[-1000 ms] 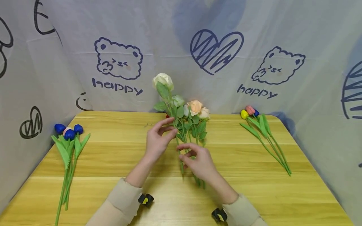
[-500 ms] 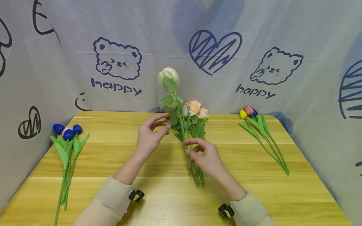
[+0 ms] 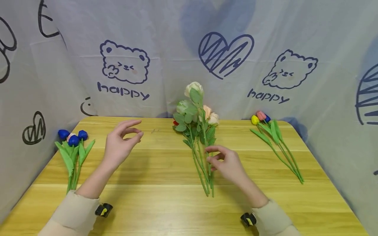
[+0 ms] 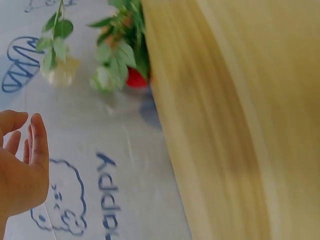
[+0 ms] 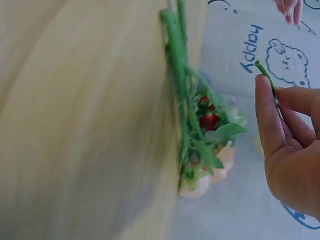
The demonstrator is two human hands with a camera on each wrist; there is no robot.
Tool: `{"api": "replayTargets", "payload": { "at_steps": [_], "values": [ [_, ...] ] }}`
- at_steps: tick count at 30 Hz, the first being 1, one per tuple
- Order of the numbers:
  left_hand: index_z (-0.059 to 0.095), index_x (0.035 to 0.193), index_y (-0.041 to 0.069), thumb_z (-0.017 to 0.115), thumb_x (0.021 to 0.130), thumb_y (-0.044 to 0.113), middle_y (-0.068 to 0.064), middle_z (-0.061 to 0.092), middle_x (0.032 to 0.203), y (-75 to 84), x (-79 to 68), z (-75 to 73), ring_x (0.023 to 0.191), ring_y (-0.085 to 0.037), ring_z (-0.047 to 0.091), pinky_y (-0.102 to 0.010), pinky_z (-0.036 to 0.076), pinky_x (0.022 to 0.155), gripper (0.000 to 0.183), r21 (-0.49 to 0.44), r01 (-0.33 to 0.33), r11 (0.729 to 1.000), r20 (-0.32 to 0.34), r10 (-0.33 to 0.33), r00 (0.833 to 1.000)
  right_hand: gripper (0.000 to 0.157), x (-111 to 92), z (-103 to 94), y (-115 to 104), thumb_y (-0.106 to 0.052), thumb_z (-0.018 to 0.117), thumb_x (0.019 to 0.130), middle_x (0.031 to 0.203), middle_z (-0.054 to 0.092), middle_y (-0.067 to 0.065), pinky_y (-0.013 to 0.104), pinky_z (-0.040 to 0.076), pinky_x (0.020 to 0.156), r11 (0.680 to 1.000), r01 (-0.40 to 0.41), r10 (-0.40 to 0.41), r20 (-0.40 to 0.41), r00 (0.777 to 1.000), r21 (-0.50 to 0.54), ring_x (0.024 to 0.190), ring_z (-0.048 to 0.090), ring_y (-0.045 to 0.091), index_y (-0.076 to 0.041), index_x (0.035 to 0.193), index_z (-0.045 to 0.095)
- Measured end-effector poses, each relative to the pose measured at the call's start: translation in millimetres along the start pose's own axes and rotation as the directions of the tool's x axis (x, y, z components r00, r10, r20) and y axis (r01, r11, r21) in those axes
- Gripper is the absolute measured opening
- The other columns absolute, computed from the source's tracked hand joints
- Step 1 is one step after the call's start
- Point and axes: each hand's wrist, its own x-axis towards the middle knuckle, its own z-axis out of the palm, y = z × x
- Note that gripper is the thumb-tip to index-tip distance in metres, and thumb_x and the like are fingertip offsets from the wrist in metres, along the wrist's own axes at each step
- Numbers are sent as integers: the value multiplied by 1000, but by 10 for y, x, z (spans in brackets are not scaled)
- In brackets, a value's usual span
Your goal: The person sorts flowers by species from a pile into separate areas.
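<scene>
My right hand (image 3: 228, 164) pinches the stem of a white rose (image 3: 194, 88) between thumb and fingers. In the right wrist view the cut end of that stem (image 5: 265, 71) sticks out past the fingertips. The rose stands upright above several other roses lying on the table, among them a pale green-white rose (image 3: 183, 106), a peach rose (image 3: 207, 112) and a red rose (image 5: 209, 121), partly hidden by leaves. My left hand (image 3: 121, 142) hovers left of the roses with bent fingers, thumb and fingertips apart, and nothing between them.
Blue and pink tulips (image 3: 73, 141) lie at the left of the wooden table (image 3: 165, 209), their lower stems behind my left forearm. Yellow, pink and blue tulips (image 3: 261, 115) lie at the right. A printed curtain (image 3: 165, 39) closes off the back and sides.
My left hand has moved away from the rose stems to the left. My right hand has shifted right with the white rose, whose bloom has swung to the right above the others.
</scene>
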Motion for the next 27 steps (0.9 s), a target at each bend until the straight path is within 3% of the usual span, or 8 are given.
{"api": "replayTargets", "payload": {
  "at_steps": [6, 11, 19, 22, 27],
  "values": [
    [68, 135, 4, 74, 95, 2, -10, 57, 133, -111, -122, -361, 97, 6, 63, -10, 55, 77, 40, 168, -23, 986, -10, 25, 1000, 31, 26, -40, 118, 4, 69, 96, 123, 70, 19, 42, 63, 65, 999, -37, 37, 9, 999, -37, 79, 71, 31, 0, 128, 70],
    [70, 133, 4, 75, 94, 0, -11, 59, 131, -227, -204, -631, 95, 10, 60, -6, 52, 75, 39, 297, -70, 952, 3, 72, 997, 29, 33, -19, 177, 4, 69, 97, 119, 71, 18, 38, 63, 64, 994, -86, 89, 40, 995, -67, 72, 71, 24, 1, 126, 70],
    [71, 124, -3, 78, 84, -15, -18, 60, 124, -418, -276, -1094, 94, 16, 53, -2, 48, 71, 42, 436, -217, 874, 137, 174, 975, 28, 49, 13, 197, 8, 70, 92, 113, 73, 15, 33, 63, 65, 982, -126, 139, 85, 987, -140, 83, 72, 22, 2, 119, 72],
    [71, 122, -2, 79, 83, -14, -19, 62, 123, -473, -303, -1292, 92, 19, 50, -3, 49, 70, 41, 489, -230, 841, 202, 148, 968, 28, 55, 16, 210, 9, 70, 91, 114, 72, 14, 31, 63, 66, 978, -121, 140, 105, 984, -172, 85, 71, 19, 3, 118, 72],
    [73, 120, 2, 82, 87, -1, -17, 66, 116, -570, -363, -1588, 87, 15, 52, -14, 54, 65, 34, 603, -184, 776, 289, 2, 957, 28, 70, 26, 227, 8, 71, 91, 112, 72, 13, 30, 63, 65, 973, -110, 138, 128, 982, -203, 81, 70, 17, 2, 118, 72]
  ]
}}
